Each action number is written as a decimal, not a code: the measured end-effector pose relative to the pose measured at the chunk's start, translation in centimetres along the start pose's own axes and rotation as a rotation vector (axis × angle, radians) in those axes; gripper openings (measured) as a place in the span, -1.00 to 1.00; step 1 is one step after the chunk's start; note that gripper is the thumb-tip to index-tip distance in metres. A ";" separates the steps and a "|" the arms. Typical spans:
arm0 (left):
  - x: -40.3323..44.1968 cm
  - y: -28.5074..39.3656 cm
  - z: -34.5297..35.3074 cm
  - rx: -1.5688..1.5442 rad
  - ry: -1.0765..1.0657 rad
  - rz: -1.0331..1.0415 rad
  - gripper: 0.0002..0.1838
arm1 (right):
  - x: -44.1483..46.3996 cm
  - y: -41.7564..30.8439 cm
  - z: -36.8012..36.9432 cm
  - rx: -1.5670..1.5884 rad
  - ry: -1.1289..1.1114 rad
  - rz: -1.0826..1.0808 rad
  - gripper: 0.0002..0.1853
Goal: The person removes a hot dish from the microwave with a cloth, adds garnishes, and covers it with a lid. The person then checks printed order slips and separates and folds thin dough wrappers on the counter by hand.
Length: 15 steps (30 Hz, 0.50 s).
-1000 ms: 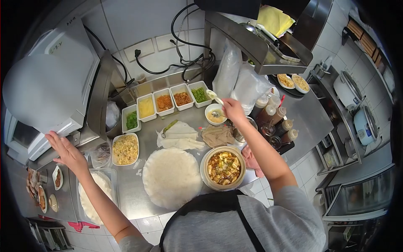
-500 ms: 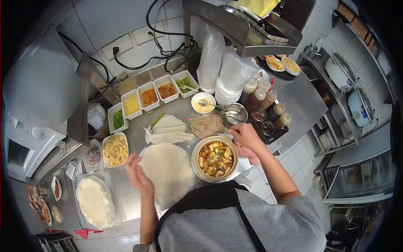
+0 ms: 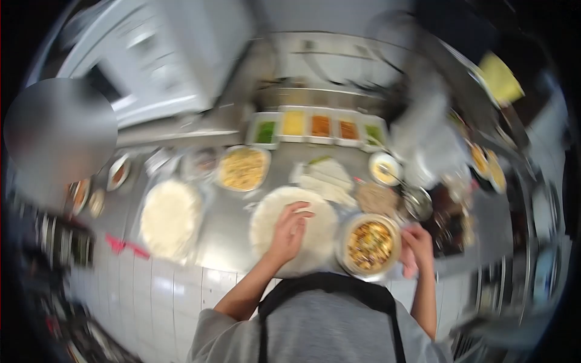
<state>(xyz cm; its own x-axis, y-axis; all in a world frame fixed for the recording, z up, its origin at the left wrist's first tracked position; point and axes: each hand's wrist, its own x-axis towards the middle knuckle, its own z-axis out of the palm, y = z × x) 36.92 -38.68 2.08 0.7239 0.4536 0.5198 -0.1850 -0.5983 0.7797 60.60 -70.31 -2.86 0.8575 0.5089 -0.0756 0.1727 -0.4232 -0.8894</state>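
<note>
My left hand point(image 3: 292, 230) hovers over or rests on a thin round dough sheet point(image 3: 324, 227), fingers extended and slightly apart, holding nothing. Just right of the sheet is a round bowl point(image 3: 345, 245) of tofu cubes in brown sauce point(image 3: 370, 245). At the bowl's right side is my right hand point(image 3: 419, 245), its fingers curled together; motion blur hides what is between them. Below those fingers lies a pink cloth point(image 3: 408, 265). Behind the bowl sits a crumpled brown cloth point(image 3: 376, 198), beside a folded pale sheet point(image 3: 327, 180) with a green strip on it.
Several white tubs of toppings point(image 3: 293, 124) line the back. An oval dish of yellow food point(image 3: 243, 168) and stacked pale dough rounds point(image 3: 171, 215) are at left. A small white bowl point(image 3: 384, 169), a metal cup point(image 3: 417, 202) and dark sauce bottles point(image 3: 448, 227) stand at right.
The view has swung left, blurring the picture. My left hand has shifted from the dough sheet's left edge to over its middle. My right hand stays by the bowl's right side.
</note>
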 end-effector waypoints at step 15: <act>-3.7 -3.9 -17.5 0.301 0.742 -0.180 -0.79 | -4.4 5.1 0.5 -0.782 0.341 -0.068 -0.59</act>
<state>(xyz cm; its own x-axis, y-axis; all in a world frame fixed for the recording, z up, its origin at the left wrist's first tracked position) 23.35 -26.49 3.24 0.0783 0.8152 0.5739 0.1544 -0.5787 0.8008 57.48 -74.36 -7.23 0.9103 0.3516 0.2184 0.4064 -0.8593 -0.3106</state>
